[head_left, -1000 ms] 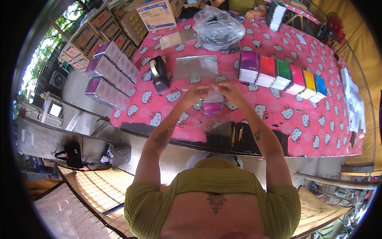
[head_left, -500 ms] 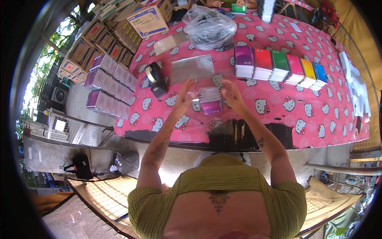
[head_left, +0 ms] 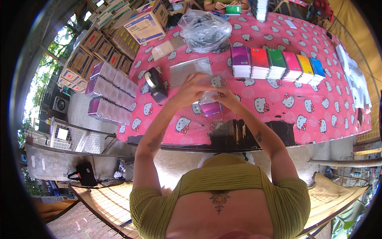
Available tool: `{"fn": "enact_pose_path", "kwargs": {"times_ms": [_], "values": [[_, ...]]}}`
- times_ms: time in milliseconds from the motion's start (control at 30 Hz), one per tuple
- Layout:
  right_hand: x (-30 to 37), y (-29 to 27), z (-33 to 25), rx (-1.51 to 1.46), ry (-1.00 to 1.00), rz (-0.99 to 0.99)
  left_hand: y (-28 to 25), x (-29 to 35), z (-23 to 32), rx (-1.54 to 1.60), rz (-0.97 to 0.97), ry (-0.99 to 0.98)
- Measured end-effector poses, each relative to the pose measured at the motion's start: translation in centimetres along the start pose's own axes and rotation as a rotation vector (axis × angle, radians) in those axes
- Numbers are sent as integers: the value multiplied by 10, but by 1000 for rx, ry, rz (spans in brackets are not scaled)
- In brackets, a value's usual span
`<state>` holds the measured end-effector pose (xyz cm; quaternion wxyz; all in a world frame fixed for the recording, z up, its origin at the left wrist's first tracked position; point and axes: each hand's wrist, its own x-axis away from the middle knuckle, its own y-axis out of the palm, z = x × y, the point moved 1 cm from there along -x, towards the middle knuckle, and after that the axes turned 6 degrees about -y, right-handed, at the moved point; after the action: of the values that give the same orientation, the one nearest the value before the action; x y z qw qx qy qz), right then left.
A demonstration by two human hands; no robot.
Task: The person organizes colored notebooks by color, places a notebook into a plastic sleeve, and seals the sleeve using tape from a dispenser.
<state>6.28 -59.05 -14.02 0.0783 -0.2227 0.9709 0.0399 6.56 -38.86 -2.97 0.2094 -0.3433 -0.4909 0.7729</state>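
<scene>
A small notebook with a purple cover [head_left: 211,109] lies in front of me on the pink table, its far part under clear plastic [head_left: 207,96]. My left hand [head_left: 191,92] reaches over the notebook's far end, fingers bent to the right and closed on the plastic's edge. From the other side my right hand [head_left: 225,98] meets it, its fingers curled onto the same plastic. The fingertips nearly touch, and they hide the notebook's wire binding. Beyond my left hand lies a flat clear plastic sleeve [head_left: 190,68]. A black tape dispenser [head_left: 156,85] stands left of it.
Stacked spiral notebooks [head_left: 111,89] stand at the left edge. A row of coloured notebooks [head_left: 276,65] is at the right. Bundled clear plastic bags [head_left: 205,31] and an open cardboard box [head_left: 147,24] sit farther back. Across the table, another person's hands hold a green notebook [head_left: 233,9].
Both hands have come together over the notebook's far end, the left moving right and the right moving left. They now cover the binding that showed before. The view has shifted slightly.
</scene>
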Motion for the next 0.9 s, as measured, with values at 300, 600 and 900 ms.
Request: {"fn": "enact_pose_path", "kwargs": {"times_ms": [300, 600, 900], "values": [[-1, -4, 7, 134, -152, -97, -23, -2, -9, -151, -53, -2], [-1, 0, 0, 51, -82, -179, -16, 18, -23, 358, 282, -297], [-6, 1, -1, 255, -78, -123, -9, 0, 24, -348, -129, -8]]}}
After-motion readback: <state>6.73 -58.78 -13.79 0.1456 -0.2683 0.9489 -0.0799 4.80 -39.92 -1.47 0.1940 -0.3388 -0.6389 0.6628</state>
